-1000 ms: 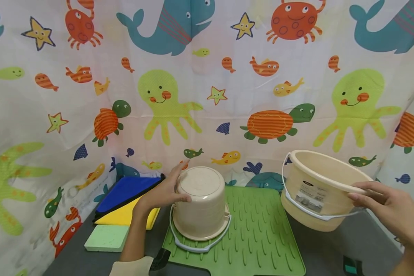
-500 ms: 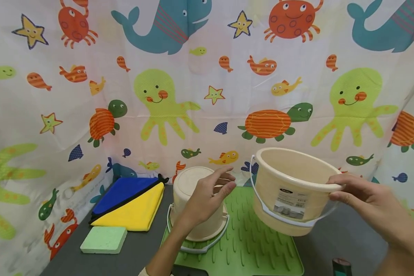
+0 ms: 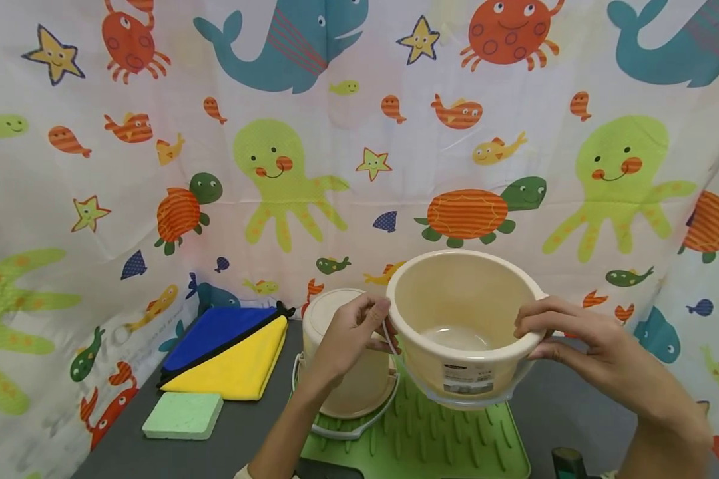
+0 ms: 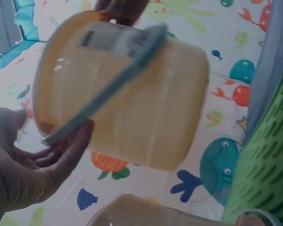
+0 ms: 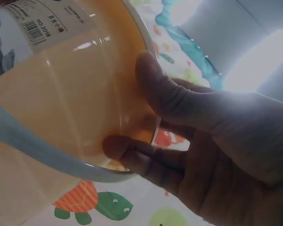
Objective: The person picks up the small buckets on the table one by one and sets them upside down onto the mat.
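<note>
A cream plastic bucket (image 3: 467, 372) hangs tilted above the green mat, its mouth facing up and towards me. My right hand (image 3: 587, 339) pinches the right side of its rim, thumb on the outside in the right wrist view. At the opposite rim, by the end of the grey handle (image 4: 108, 89), my left hand (image 3: 350, 332) holds on with curled fingers, thumb towards the mouth. A second cream bucket (image 3: 332, 313) stands upside down on the green mat (image 3: 437, 432), partly hidden behind my left hand. Its handle lies round its base.
A blue cloth (image 3: 210, 332) and a yellow cloth (image 3: 234, 369) lie folded at the left, with a pale green sponge (image 3: 182, 416) in front of them. The dark tabletop (image 3: 120, 439) ends against a curtain (image 3: 335, 199) printed with sea animals.
My right hand has brought the tilted bucket leftwards over the mat, its mouth turning more towards me. My left hand has left the upturned bucket and moved right to the carried bucket's rim.
</note>
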The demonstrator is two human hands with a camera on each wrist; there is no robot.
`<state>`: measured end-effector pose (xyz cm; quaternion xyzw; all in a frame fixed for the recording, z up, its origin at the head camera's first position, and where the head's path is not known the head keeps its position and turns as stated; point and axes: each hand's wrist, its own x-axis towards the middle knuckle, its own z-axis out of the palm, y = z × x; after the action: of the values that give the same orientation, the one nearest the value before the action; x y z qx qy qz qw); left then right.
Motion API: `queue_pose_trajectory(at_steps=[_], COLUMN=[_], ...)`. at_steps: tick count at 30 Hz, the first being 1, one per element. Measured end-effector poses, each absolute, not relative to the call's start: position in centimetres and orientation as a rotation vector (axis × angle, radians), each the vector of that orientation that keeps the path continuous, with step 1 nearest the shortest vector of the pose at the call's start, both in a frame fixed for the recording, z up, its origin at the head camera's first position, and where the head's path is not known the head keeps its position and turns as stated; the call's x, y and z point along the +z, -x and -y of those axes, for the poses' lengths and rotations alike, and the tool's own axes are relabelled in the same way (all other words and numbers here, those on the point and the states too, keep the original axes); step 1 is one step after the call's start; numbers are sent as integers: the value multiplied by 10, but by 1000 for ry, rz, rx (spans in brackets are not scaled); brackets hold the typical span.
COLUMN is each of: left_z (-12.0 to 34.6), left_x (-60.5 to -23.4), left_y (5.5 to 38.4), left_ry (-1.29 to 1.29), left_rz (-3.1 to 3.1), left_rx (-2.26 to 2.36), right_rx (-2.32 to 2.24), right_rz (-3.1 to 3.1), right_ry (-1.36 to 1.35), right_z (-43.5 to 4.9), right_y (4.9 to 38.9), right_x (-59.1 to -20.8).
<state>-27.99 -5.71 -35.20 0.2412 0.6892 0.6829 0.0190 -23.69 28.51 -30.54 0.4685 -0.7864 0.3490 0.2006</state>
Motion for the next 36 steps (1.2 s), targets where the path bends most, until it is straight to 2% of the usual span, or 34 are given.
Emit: queue_pose_trajectory(at_steps=[9,17,24,27,36], left_z=[66,66,52,49,47], left_x=[-347,-344,-345,-344,-346], left_y=[280,277,272,269,269], left_ry=[-651,-711,-769,-772,-895], left_rz=[-1984,-1933,-1984,-2114,-2214], left_rx=[2157,2240,2174,2112,2041], right_rx=[705,878,789,757,936], right_rz=[2236,2110,2061,2057,2616], right_ry=[-1242,-1262,-839,-746,-833], right_z=[-284,-289,-278,-282,-313], right_y=[238,241,236,239,257], right_x=[-305,-310,-302,-304,-326])
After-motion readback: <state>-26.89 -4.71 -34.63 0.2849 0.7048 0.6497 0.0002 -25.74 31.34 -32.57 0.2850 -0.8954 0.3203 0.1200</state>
